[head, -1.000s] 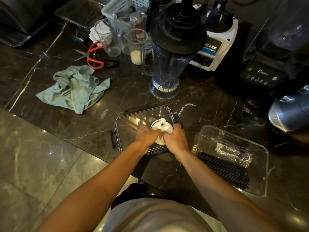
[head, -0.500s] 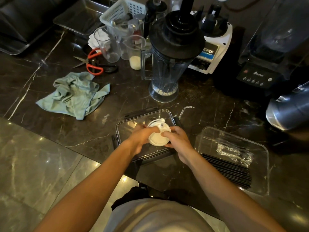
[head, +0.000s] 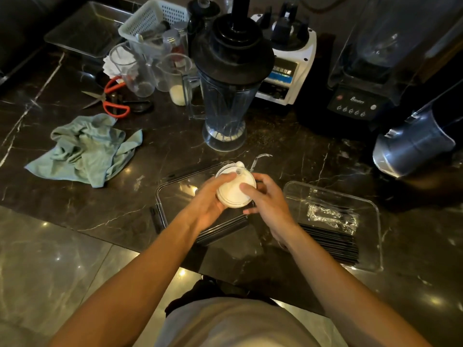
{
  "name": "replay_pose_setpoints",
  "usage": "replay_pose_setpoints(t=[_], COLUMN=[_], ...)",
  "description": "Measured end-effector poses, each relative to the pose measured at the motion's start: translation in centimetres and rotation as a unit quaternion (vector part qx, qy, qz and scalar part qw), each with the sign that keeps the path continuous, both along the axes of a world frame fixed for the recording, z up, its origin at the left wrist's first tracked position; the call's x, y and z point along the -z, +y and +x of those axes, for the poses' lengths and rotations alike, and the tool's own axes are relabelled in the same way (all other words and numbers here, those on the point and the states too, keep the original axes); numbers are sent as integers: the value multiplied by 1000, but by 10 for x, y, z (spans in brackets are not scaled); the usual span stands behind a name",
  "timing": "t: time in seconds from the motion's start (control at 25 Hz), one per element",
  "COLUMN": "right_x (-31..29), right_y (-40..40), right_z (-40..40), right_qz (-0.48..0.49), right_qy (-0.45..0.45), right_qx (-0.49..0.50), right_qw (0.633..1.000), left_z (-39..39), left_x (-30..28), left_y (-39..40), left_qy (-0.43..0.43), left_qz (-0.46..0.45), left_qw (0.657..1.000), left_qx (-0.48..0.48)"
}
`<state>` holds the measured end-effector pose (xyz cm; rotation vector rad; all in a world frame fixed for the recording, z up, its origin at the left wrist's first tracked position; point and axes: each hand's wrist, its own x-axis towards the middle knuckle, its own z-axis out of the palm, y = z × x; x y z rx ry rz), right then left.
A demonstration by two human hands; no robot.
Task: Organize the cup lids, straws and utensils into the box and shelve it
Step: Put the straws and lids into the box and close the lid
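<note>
Lifted higher off the bench, the stack of cup lids [head: 235,190] is gripped by left hand [head: 209,199] and right hand [head: 265,199]; light, slippery plastic, best held by its rim.

Glossy dark marble counter [head: 288,151], veined white, mirroring the lights. Clear glossy plastic for the box [head: 333,196], its lid [head: 175,189] and the blender jug [head: 225,108]; milky translucent plastic for the cup lids [head: 234,192], matt black for the straws [head: 333,244]. Soft, crumpled teal cloth [head: 85,151]; crinkly shiny wrap [head: 330,217] in the box; brushed metal pitcher [head: 413,144].
</note>
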<state>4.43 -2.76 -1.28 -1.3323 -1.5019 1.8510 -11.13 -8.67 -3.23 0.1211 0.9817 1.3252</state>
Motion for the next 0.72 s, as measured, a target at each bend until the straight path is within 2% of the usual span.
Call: replay_pose_setpoints(t=[0.16,0.4,0.72], right_x=[-3,-10,-26], right_y=[2,13,33], right_z=[23,75,140], right_qz=[2,19,30], right_qy=[28,45,62], right_qx=[34,83,109], right_qw=[999,995,992], left_z=[28,68,129], left_x=[-4,-14,-31], left_y=[11,31,57], left_qy=[1,110,88], left_qz=[21,36,18], left_qw=[1000,991,992], left_qx=[-2,71,91])
